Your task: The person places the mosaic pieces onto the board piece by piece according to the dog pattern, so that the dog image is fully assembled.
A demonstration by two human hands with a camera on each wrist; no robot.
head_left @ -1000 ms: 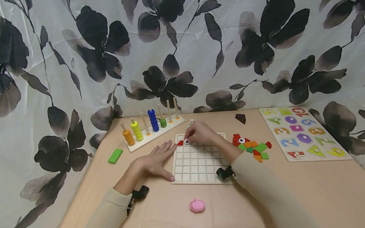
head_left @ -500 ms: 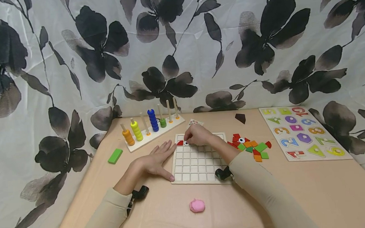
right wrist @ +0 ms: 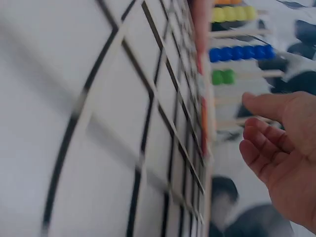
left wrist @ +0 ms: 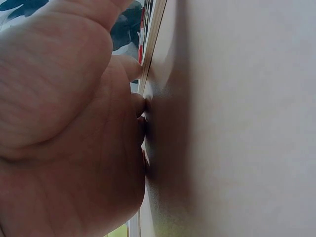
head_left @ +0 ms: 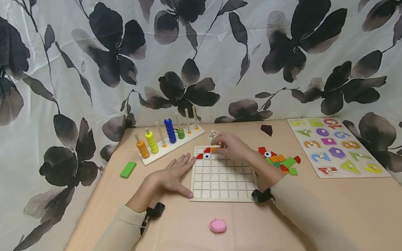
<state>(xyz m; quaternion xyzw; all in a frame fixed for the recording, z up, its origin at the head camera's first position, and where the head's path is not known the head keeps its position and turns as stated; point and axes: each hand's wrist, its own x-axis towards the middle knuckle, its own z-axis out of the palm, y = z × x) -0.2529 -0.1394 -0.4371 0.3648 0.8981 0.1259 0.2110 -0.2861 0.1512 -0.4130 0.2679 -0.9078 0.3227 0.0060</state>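
A wooden grid board [head_left: 221,181] with white squares lies flat in front of me. At its top left sit a red piece [head_left: 199,156], an eye tile [head_left: 207,156] and an orange piece [head_left: 214,150]. My left hand [head_left: 169,180] rests at the board's left edge, fingers spread and thumb at the lower corner. In the left wrist view, the palm [left wrist: 64,118] is close to the camera. My right hand [head_left: 233,145] hovers over the board's top edge. Its fingers [right wrist: 266,140] are loosely curled in the right wrist view, with nothing visible in them.
Right of the board lies a pile of coloured pieces [head_left: 280,160], with a number puzzle [head_left: 338,148] beyond. A bead stacker [head_left: 174,144] stands back left, near a green block [head_left: 128,169]. A small card [head_left: 213,134], dark piece [head_left: 266,130] and pink lump [head_left: 218,226] lie around.
My right hand has lifted off the eye tile and moved right, uncovering the tile and the red and orange pieces by it. The left hand stays in place.
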